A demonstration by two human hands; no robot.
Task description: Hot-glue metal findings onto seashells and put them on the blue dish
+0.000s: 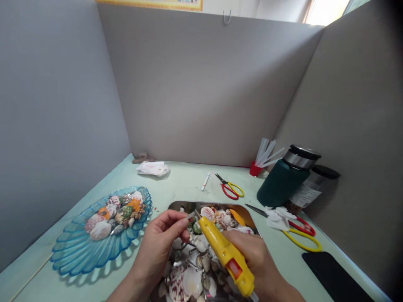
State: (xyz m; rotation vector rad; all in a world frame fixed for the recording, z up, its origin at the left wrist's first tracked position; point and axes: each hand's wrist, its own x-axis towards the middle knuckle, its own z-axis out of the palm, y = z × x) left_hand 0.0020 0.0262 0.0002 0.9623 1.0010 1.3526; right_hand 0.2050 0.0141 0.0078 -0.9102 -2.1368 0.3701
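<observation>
Gripping the yellow glue gun (217, 245), the right hand (250, 247) is closed around its body, with the nozzle (198, 214) aimed toward eleven o'clock. The left hand (168, 230) pinches a small pale piece (190, 215) right by that tip; whether they touch, I cannot tell. Beneath both is a tray (251, 216) of shells (192, 282). From the hands, a blue plate (78, 247) of shells sits at nine o'clock, a green bottle (278, 184) at two.
</observation>
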